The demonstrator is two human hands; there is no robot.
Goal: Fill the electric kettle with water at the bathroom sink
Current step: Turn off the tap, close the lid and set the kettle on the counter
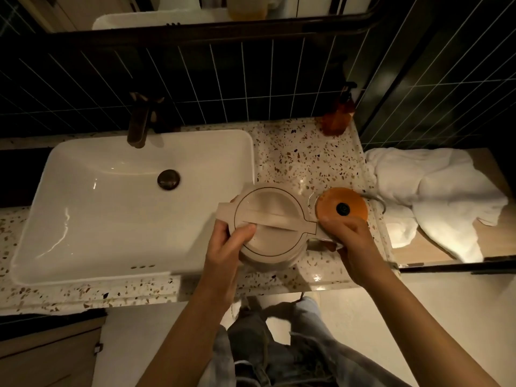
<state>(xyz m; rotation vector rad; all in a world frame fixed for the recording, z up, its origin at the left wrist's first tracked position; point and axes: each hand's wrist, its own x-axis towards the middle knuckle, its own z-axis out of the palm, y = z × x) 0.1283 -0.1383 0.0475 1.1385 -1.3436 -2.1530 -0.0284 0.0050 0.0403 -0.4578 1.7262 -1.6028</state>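
The kettle [269, 224] is sitting by the right edge of the sink [111, 208], its spout end overlapping the sink's rim and its body over the speckled counter [304, 155]; whether it is resting on the counter or being held just above it cannot be told. Its lid is lying shut, seen from straight above.

The left hand [226, 247] is wrapping around the kettle's near-left side, thumb lying across the lid, fingers curling behind the body and out of sight. The right hand [351, 244] is closing around the handle on the kettle's right side, fingers folded over it.

Just right of the kettle, the orange base [342, 205] is lying flat on the counter with a dark connector at its centre, and the right hand's knuckles are covering its near edge. A cord is curving off the base's right side.

The faucet [139, 121] is standing at the sink's far rim, with no water running, and the drain plug [168, 179] is sitting in the basin. Beyond the kettle, in the counter's far right corner, an amber bottle [339, 113] is standing against the dark tiles. Right of the base, a white towel [435, 196] is lying crumpled on a lower wooden shelf.
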